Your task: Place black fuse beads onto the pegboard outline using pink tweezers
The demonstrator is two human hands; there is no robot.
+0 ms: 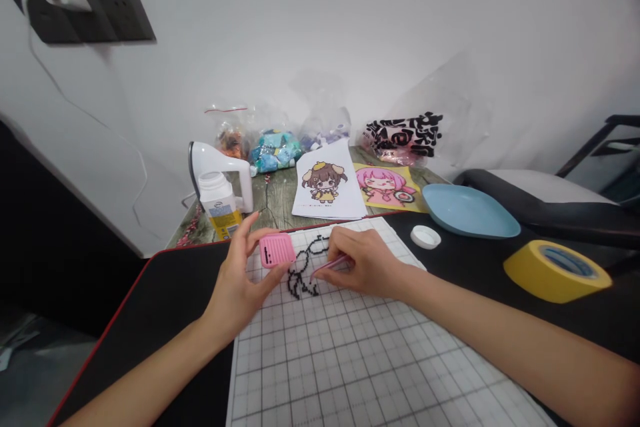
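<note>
My left hand [243, 271] grips a small pink ridged tray [279, 249] by its edges, above the far left part of a white gridded pegboard [345, 360]. A few black beads [268, 257] lie in the tray's left side. In my right hand [361, 261] is a pair of pink tweezers [331, 267], pinched between thumb and fingers, its tip low over the board. Close to that tip runs a curving outline of black beads [301, 271] set on the pegboard. My right fingers cover part of the outline.
Behind the board stand paper sheets with a character pattern [325, 183], a pink-haired picture [383, 183], a white bottle [219, 200] and a white iron-like appliance [220, 160]. Bagged beads [276, 150] sit by the wall. Rightward lie a white cap [425, 236], blue tray [470, 210] and yellow tape roll [545, 273].
</note>
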